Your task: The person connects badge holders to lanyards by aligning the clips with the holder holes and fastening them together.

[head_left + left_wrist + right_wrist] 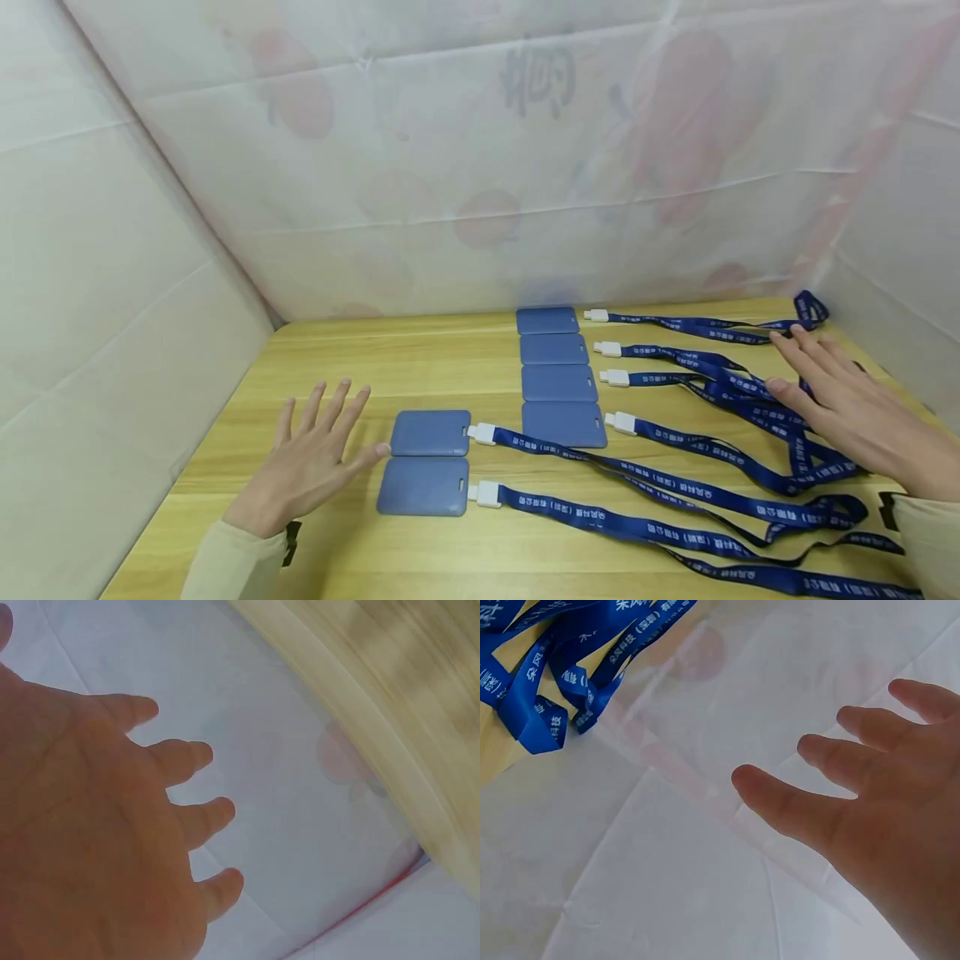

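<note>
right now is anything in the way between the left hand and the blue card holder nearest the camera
Nothing visible is: in the head view only bare wooden table shows between the left hand and that blue card holder. The lanyard beside it lies at its opposite edge, out of the way.

Matt, smooth card holders [558, 383], 5 o'clock; cloth lanyards [551, 507], 4 o'clock, with smooth plastic clips [489, 493]; wood-grained tabletop [337, 358], 6 o'clock; creased sheeting [420, 150], 12 o'clock.
</note>
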`<state>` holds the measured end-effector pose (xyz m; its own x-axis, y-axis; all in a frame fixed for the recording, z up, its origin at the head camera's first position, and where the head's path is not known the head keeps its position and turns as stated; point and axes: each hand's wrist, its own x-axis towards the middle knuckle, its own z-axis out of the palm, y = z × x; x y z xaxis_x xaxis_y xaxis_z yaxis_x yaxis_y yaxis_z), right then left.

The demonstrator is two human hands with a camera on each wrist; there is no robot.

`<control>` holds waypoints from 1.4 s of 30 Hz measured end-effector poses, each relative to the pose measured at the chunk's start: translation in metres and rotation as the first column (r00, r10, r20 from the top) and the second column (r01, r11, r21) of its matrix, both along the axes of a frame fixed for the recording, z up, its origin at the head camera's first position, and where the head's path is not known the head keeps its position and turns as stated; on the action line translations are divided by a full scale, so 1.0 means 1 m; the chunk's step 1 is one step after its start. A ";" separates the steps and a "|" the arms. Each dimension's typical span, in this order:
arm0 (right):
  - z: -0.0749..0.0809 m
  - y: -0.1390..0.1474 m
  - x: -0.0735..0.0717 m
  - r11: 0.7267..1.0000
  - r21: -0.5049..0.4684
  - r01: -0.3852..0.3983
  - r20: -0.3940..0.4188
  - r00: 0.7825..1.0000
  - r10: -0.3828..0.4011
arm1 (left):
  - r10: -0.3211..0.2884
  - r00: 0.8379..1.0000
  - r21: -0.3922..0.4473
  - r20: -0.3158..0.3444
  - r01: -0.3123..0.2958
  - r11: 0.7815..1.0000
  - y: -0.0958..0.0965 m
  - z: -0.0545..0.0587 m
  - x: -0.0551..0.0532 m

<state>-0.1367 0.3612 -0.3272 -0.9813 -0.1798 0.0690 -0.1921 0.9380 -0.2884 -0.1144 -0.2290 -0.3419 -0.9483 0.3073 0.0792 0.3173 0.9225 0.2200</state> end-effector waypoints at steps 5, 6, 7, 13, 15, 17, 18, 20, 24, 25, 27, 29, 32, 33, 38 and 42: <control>0.003 -0.003 0.000 0.998 0.056 0.016 -0.061 0.998 -0.013 | -0.019 1.000 -0.013 -0.025 0.019 1.000 0.001 0.001 0.000; 0.004 -0.003 -0.001 0.997 0.071 0.018 -0.080 0.997 -0.013 | -0.022 0.999 -0.017 -0.030 0.021 1.000 0.001 0.001 0.000; 0.005 -0.004 -0.001 0.996 0.085 0.021 -0.091 0.996 -0.014 | -0.024 0.999 -0.019 -0.033 0.023 1.000 0.001 0.002 0.000; 0.006 -0.006 -0.001 0.992 0.120 0.025 -0.126 0.992 -0.010 | -0.048 0.998 -0.020 -0.044 0.047 0.999 0.003 0.003 0.000; 0.008 -0.007 -0.001 0.992 0.127 0.023 -0.112 0.994 -0.009 | -0.054 0.997 -0.024 -0.048 0.053 0.998 0.003 0.003 0.000; 0.009 -0.009 -0.001 0.992 0.122 0.018 -0.088 0.996 -0.007 | -0.058 0.997 -0.032 -0.054 0.056 0.998 0.004 0.004 -0.001; 0.010 -0.010 -0.001 0.993 0.113 0.013 -0.077 0.997 -0.004 | -0.059 0.997 -0.038 -0.057 0.057 0.998 0.004 0.004 -0.001; 0.011 -0.013 -0.001 0.996 0.088 0.003 -0.068 0.998 0.003 | -0.061 0.996 -0.046 -0.064 0.058 0.997 0.005 0.005 -0.001; 0.011 -0.017 -0.001 0.998 0.055 -0.011 -0.064 0.998 0.014 | -0.064 0.996 -0.056 -0.066 0.061 0.997 0.005 0.005 -0.001; 0.012 -0.018 -0.001 0.999 0.052 -0.014 -0.067 0.998 0.017 | -0.065 0.996 -0.056 -0.066 0.061 0.997 0.005 0.005 -0.001; 0.012 -0.019 -0.001 0.999 0.043 -0.015 -0.049 0.999 0.017 | -0.067 0.996 -0.059 -0.066 0.063 0.996 0.005 0.005 -0.001; 0.011 -0.020 0.000 0.999 0.030 -0.022 -0.042 0.999 0.023 | -0.075 0.995 -0.066 -0.071 0.070 0.995 0.005 0.005 -0.001; 0.010 -0.023 0.001 0.999 0.010 -0.039 -0.060 0.997 0.040 | -0.097 0.991 -0.080 -0.090 0.090 0.993 0.006 0.005 -0.001; 0.010 -0.024 0.002 0.999 0.006 -0.046 -0.070 0.997 0.046 | -0.105 0.990 -0.085 -0.098 0.097 0.992 0.006 0.005 -0.002; 0.013 -0.031 0.005 0.997 0.002 -0.075 -0.130 0.989 0.075 | -0.130 0.983 -0.099 -0.132 0.118 0.988 0.007 0.005 -0.004; 0.017 -0.037 0.008 0.994 -0.006 -0.108 -0.151 0.983 0.106 | -0.141 0.979 -0.111 -0.144 0.125 0.986 0.007 0.005 -0.004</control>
<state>-0.1283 0.3243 -0.3104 -0.9347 -0.2809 0.2177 -0.3332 0.9057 -0.2620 -0.1186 -0.2215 -0.3373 -0.8778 0.4436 0.1806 0.4612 0.8847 0.0685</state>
